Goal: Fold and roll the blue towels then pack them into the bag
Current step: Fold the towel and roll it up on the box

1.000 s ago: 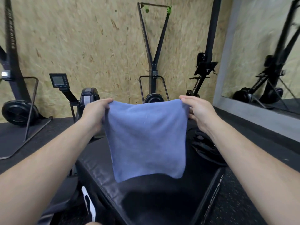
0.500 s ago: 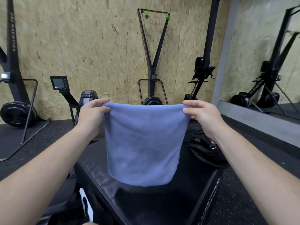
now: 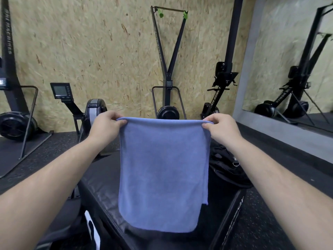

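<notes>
A blue towel (image 3: pixel 163 170), folded double, hangs in front of me above a black padded box (image 3: pixel 100 179). My left hand (image 3: pixel 105 126) pinches its top left corner and my right hand (image 3: pixel 220 128) pinches its top right corner. The top edge is stretched straight between them. The towel's lower edge hangs close over the box top; whether it touches is unclear. A black bag (image 3: pixel 228 168) lies on the far right part of the box, partly hidden behind the towel and my right forearm.
Several black exercise machines (image 3: pixel 168 112) stand along the chipboard wall (image 3: pixel 90 51) behind the box. A monitor on an arm (image 3: pixel 61 91) is at the left. A mirror (image 3: pixel 295 56) fills the right wall. Dark rubber flooring (image 3: pixel 261 222) surrounds the box.
Both hands have moved apart and lowered the towel toward the box; its top edge is now pulled taut and it hangs longer and flatter.
</notes>
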